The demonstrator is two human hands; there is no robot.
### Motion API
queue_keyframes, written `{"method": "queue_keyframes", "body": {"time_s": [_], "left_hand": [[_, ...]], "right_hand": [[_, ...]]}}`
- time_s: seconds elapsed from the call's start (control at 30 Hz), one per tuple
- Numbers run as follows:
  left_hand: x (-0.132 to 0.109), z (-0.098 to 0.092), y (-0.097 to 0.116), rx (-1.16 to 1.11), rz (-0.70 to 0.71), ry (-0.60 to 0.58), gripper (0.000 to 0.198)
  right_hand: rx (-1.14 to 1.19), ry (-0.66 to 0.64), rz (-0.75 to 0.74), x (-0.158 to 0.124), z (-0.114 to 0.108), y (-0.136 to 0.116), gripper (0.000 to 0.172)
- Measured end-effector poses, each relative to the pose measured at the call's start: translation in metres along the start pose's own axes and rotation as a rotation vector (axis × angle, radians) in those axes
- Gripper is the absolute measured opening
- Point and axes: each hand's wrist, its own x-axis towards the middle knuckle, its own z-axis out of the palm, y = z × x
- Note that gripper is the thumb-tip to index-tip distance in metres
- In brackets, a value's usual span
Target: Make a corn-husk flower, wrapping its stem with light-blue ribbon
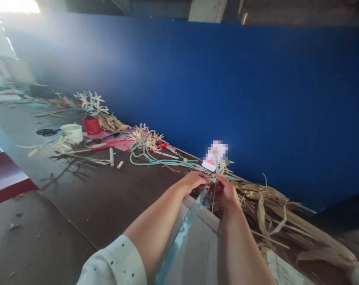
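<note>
My left hand [195, 181] and my right hand [225, 191] meet above the table's far edge, fingertips pinched on a light blue strip [179, 241]. The strip runs from between the hands down toward the bottom of the view. A thin thread hangs by my right hand. Just beyond the fingers lie a pale flower of dried husk [225, 168] and a white card [209, 165], partly blurred out. Teal cords [155, 161] with husk flowers [146, 138] lie to the left of the hands.
Dried husks [274, 202] are heaped at right. A white cup [72, 133], a red spool [91, 125], black scissors [47, 132] and white chalk-like sticks [111, 156] are on the dark table [108, 198] at left. A blue wall [241, 87] rises behind it.
</note>
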Motion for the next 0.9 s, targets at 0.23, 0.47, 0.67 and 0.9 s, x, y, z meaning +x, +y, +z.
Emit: {"method": "queue_keyframes", "body": {"time_s": [0.23,0.47,0.67,0.9], "left_hand": [[-0.002,-0.001,0.003,0.017,0.054,0.016,0.037],[-0.006,-0.002,0.009,0.004,0.024,-0.069,0.034],[-0.008,0.001,0.013,0.039,0.079,-0.023,0.033],[-0.005,0.001,0.006,0.204,0.203,0.073,0.042]], "right_hand": [[0.111,-0.013,0.009,-0.002,0.001,-0.003,0.018],[0.076,-0.016,-0.03,-0.003,0.003,-0.006,0.019],[0.024,-0.039,-0.061,-0.002,0.003,-0.003,0.019],[-0.007,-0.086,-0.037,-0.003,0.005,-0.003,0.018]]}}
